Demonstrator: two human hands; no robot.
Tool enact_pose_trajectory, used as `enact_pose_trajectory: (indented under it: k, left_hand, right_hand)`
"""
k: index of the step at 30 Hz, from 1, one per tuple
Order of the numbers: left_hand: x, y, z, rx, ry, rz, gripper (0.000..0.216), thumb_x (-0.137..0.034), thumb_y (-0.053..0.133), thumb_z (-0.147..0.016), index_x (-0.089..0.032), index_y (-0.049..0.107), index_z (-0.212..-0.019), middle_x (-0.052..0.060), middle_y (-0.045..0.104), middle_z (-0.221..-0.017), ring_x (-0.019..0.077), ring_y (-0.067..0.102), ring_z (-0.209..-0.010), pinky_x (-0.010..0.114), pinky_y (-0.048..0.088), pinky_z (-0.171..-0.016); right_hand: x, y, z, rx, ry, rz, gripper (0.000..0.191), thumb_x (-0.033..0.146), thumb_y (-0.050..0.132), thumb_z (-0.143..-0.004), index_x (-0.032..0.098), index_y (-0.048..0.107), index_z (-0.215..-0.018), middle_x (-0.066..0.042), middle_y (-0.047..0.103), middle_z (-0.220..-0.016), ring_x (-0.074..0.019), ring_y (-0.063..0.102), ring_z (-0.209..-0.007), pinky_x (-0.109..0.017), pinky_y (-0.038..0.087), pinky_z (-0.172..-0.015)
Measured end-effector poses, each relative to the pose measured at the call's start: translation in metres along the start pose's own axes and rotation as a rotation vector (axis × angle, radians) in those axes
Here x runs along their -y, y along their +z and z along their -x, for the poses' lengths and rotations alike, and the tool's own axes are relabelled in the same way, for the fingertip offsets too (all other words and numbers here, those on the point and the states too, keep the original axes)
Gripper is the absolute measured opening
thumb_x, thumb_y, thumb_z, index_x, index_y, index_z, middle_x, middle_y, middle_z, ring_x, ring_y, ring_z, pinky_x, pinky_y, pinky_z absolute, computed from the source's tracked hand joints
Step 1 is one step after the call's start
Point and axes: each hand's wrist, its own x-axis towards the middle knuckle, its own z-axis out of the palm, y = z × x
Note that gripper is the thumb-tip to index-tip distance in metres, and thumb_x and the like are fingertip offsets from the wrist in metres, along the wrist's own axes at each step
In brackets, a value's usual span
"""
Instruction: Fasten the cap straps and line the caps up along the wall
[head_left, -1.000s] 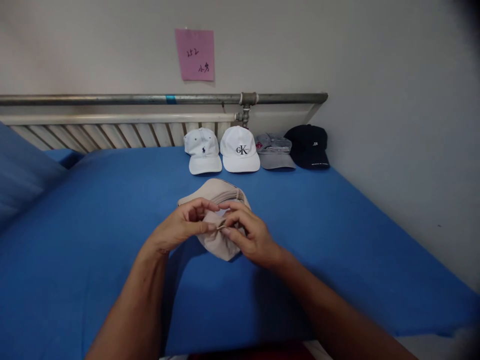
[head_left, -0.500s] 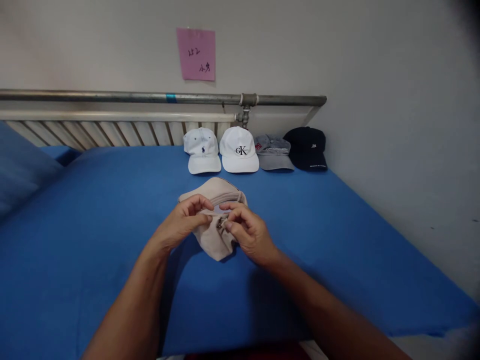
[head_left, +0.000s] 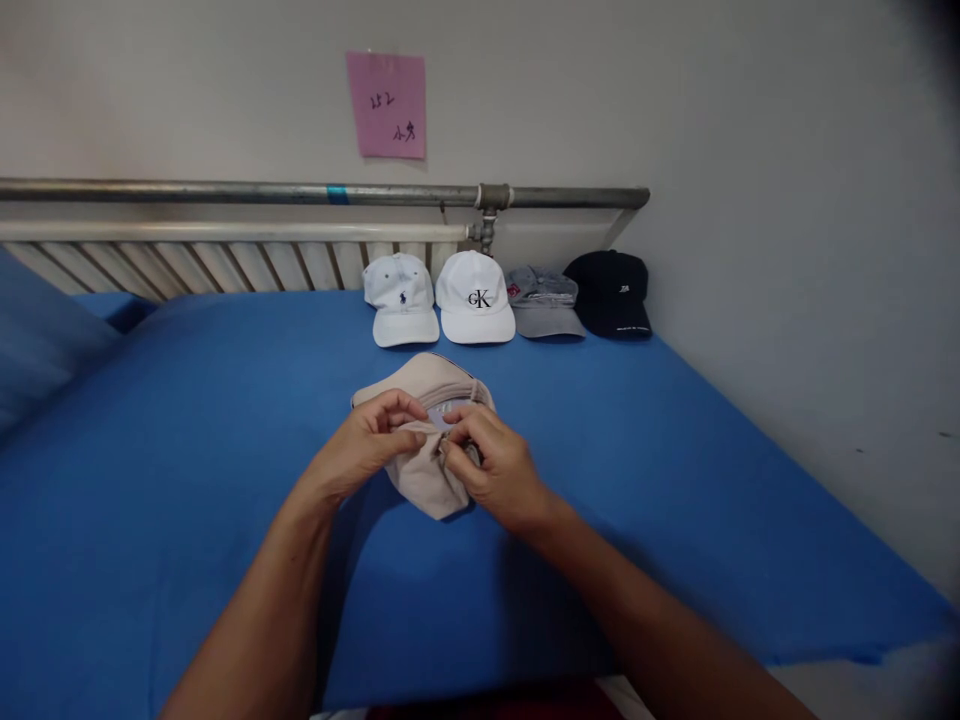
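A beige baseball cap (head_left: 431, 490) lies on the blue-covered surface, its brim pointing toward the wall and its back toward me. My left hand (head_left: 371, 440) pinches the cap's fabric beside the rear opening, thumb outside and fingers at the edge. On the other side, my right hand (head_left: 495, 465) is closed at the cap's strap, near a small metal buckle that its fingers mostly cover. Part of the cap's inside shows pale through the opening between my hands.
Along the wall stand a pale cap (head_left: 403, 300), a white cap (head_left: 476, 300), a grey cap (head_left: 547, 305) and a black cap (head_left: 611, 295) in a row. Behind them are a radiator (head_left: 225, 268) and a metal pipe (head_left: 247, 194). A pink note (head_left: 386, 105) hangs above the blue sheet (head_left: 225, 420).
My right hand has shifted slightly left and its fingers have closed over the buckle, which showed more before. My left hand keeps its hold. The view has moved slightly.
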Motion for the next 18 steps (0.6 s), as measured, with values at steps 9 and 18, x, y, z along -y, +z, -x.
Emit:
enact_pose_trajectory:
  k: [9, 18]
  left_hand:
    - [0.002, 0.002, 0.001, 0.032, -0.003, -0.019, 0.024, -0.013, 0.071, -0.069, -0.017, 0.057, -0.089, -0.002, 0.068, -0.076, 0.009, 0.061, -0.065, 0.02, 0.045, -0.061]
    - [0.003, 0.004, 0.0, 0.061, -0.059, 0.033, 0.025, -0.013, 0.073, -0.066, -0.017, 0.057, -0.086, -0.002, 0.068, -0.073, 0.0081, 0.06, -0.059, 0.018, 0.044, -0.056]
  right_hand:
    - [0.008, -0.015, -0.01, 0.183, 0.247, -0.052, 0.013, 0.012, 0.057, -0.078, 0.019, 0.057, -0.067, 0.001, 0.058, -0.074, -0.012, 0.053, -0.07, -0.025, 0.042, -0.065]
    - [0.007, -0.016, -0.009, 0.208, 0.452, -0.22, 0.009, 0.017, 0.061, -0.075, 0.018, 0.058, -0.066, 0.002, 0.056, -0.069, -0.0101, 0.05, -0.062, -0.023, 0.039, -0.055]
